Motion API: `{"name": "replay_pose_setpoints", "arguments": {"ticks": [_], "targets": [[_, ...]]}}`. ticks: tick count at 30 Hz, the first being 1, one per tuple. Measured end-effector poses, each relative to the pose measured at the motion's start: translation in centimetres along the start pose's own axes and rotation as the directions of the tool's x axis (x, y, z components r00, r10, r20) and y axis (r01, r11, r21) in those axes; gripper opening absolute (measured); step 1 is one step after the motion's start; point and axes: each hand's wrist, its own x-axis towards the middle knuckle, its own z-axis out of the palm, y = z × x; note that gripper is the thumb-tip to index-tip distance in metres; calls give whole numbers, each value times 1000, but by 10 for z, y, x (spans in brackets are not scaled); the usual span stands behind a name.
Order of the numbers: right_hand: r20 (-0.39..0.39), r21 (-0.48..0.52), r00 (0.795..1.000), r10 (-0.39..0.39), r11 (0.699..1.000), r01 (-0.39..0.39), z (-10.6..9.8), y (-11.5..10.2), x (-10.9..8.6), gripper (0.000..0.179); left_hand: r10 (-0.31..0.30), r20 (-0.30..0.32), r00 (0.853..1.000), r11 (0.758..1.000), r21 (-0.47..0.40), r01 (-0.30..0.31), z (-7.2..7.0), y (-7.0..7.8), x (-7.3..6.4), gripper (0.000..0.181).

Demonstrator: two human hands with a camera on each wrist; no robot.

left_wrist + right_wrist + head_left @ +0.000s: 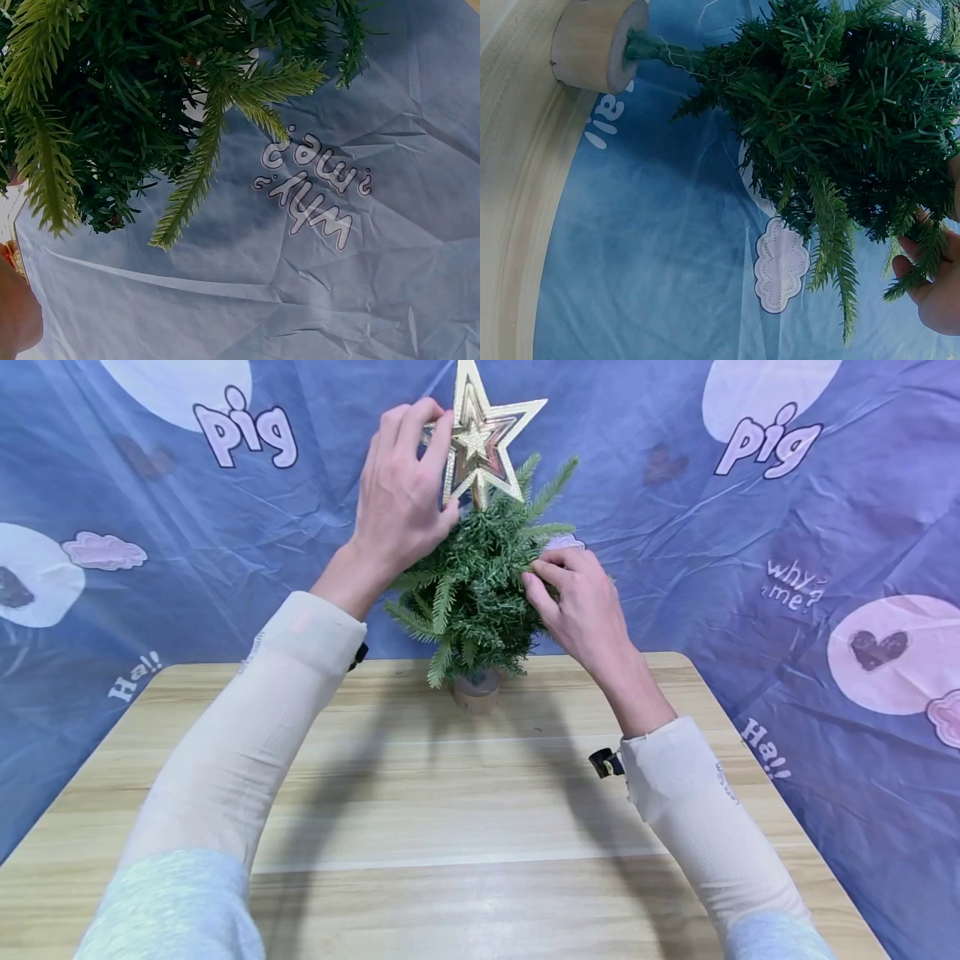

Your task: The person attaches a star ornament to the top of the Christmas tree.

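Observation:
A small artificial Christmas tree (487,585) with green needles stands upright at the table's far edge, on a round wooden base (592,45). At its top sits a gold star tree topper (476,439). My left hand (405,477) grips the star's left side with curled fingers, its thumb lower down by the tree's top. Only a blurred bit of that hand shows at the left wrist view's lower left corner. My right hand (581,602) pinches a branch (922,262) on the tree's right side between thumb and fingers. The star lies outside the right wrist view.
A light wood table (465,810) spreads in front of me. Behind it hangs a wrinkled blue cloth (300,535) printed with words and clouds, close behind the tree. Dark wrist devices (606,763) stick out at my sleeve cuffs.

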Motion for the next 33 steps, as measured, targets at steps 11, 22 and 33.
{"name": "replay_pose_setpoints", "arguments": {"ticks": [11,22,33], "targets": [[-16,3,1000,-2,1000,2,3,0,-1,30,3,10,1000,1000,-12,-3,-1,-3,-2,66],[-141,-9,988,-57,998,57,8,0,-1,28,71,2,997,997,24,-71,-3,-4,-1,65],[-148,-23,983,-108,994,106,3,0,9,33,40,26,999,998,40,-41,-10,-5,-2,62]]}}
